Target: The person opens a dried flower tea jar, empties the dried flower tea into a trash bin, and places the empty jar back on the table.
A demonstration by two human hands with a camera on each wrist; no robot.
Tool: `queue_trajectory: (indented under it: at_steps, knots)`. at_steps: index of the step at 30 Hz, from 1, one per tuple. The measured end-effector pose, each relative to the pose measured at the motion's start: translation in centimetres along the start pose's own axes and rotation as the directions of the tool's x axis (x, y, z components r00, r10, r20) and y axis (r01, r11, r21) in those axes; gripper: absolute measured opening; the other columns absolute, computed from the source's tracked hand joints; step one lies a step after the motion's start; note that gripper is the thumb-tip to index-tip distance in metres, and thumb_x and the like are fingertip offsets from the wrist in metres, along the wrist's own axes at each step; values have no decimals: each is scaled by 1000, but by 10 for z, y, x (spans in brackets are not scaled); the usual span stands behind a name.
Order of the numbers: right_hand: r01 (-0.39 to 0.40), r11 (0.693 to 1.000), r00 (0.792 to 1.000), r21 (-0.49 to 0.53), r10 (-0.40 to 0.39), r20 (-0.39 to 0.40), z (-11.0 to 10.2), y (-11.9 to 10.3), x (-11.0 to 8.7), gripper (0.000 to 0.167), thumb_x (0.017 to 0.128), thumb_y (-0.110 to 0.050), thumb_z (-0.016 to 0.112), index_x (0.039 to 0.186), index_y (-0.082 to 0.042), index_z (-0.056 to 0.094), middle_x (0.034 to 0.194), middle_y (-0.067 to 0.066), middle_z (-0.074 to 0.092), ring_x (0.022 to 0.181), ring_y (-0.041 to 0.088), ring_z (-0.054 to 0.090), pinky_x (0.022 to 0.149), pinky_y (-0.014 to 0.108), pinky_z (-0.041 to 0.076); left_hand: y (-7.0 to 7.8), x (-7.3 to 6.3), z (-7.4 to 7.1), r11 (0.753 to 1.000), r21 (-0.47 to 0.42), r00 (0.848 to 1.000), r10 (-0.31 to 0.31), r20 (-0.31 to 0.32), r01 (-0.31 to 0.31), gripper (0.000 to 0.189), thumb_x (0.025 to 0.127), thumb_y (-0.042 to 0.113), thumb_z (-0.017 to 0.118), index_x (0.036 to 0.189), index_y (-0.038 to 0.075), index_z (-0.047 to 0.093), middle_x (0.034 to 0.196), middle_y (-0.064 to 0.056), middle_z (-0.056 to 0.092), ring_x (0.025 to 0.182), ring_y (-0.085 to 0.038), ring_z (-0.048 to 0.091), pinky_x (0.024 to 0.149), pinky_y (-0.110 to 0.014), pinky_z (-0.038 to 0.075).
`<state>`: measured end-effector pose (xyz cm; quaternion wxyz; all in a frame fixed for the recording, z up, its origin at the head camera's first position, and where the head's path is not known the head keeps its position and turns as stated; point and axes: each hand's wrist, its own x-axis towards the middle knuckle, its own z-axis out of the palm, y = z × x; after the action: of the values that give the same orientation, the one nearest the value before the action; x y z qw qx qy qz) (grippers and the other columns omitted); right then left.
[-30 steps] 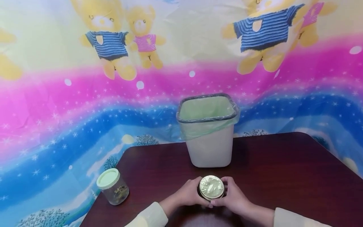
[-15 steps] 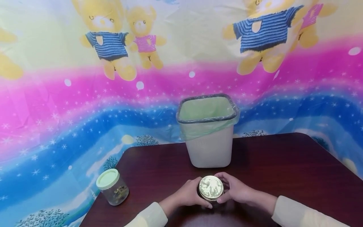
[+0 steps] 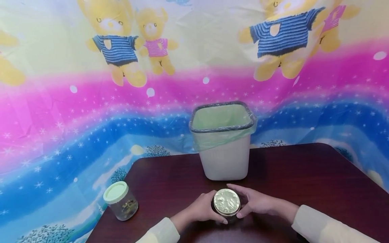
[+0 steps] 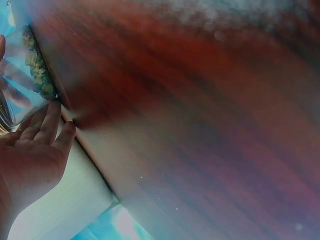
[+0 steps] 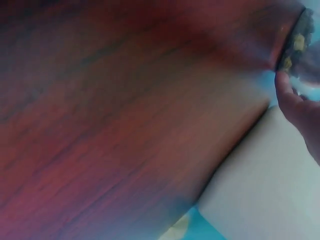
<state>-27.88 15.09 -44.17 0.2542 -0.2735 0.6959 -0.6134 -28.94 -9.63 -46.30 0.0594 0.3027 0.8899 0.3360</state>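
A clear jar (image 4: 37, 67) with a shiny gold, crinkled top (image 3: 227, 201) stands upright at the near middle of the table, dried yellow-green bits lying at its bottom. My left hand (image 3: 204, 207) grips its left side, thumb along the front; the other fingers are mostly hidden behind it in the head view. Around the jar's right side comes my right hand (image 3: 258, 201), its thumb at the near right edge of the top and its forefinger reaching along the far edge. In the right wrist view a finger (image 5: 286, 90) lies right at the jar's base.
Beyond the hands, a white bin (image 3: 226, 162) with a pale green liner stands on the dark red-brown table (image 3: 304, 175). At the table's left edge is a second clear jar (image 3: 124, 206) with a pale green lid. A bear-print cloth (image 3: 179, 94) hangs behind.
My right hand has swung counterclockwise around the jar's top: its thumb has slid rightward and its forefinger now reaches over the far edge. The left hand keeps its hold.
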Motion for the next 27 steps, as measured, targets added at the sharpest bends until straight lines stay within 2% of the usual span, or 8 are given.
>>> queue_trajectory:
  at_steps: [4,9,12,15,19,22,25,27]
  knots:
    - [32,999,994,-36,-35,-100,13,0,-5,102,74,0,80,148,13,10,147,39,22,128,51,37,97,44,44,0,0,1,1000,5,1000,4,-5,-4,71,57,40,94,114,18,58,94,17,62,87,1,58,76,-21,48]
    - [64,987,960,-148,-101,-263,33,5,-7,91,71,-2,84,136,17,23,133,36,41,119,49,48,92,41,48,0,1,1,1000,-10,1000,-12,3,12,71,57,40,94,115,19,58,96,17,62,88,0,58,77,-22,48]
    - [24,975,926,-220,-104,-363,44,6,-7,87,69,-5,87,131,15,29,127,30,49,114,45,54,87,40,50,-1,1,0,1000,-16,1000,-21,10,21,71,58,41,93,115,18,58,97,17,61,88,1,57,77,-22,48]
    - [-53,952,887,-300,-93,-452,53,4,-6,88,65,-12,90,128,13,34,116,21,57,107,35,59,85,37,49,-1,0,0,1000,-10,1000,-20,14,20,69,59,40,93,114,18,58,96,17,61,87,1,57,77,-22,48]
    - [-130,918,851,-375,-91,-517,59,2,-4,92,59,-21,94,126,9,39,105,13,62,98,23,60,81,34,47,-1,1,0,1000,-10,1000,-13,14,13,67,60,39,92,114,17,59,95,17,62,86,1,57,76,-22,48]
    - [-144,909,846,-392,-92,-525,58,2,-4,91,58,-22,94,125,7,41,106,12,62,98,24,60,80,36,47,0,1,0,1000,-24,1000,-10,12,10,68,59,39,93,113,17,59,95,17,62,86,2,57,76,-22,48]
    - [-97,918,868,-385,-111,-485,54,4,-4,87,60,-18,93,124,7,40,110,14,61,102,30,61,80,34,49,0,0,0,999,-34,1000,-8,10,8,69,59,39,93,114,18,59,96,17,62,87,2,57,77,-21,48]
    - [-35,935,892,-352,-130,-434,49,6,-4,83,63,-13,91,124,9,39,113,16,60,103,33,61,79,31,50,0,0,0,999,-36,1000,-5,8,5,69,58,39,94,114,18,59,96,17,62,87,2,58,77,-21,48]
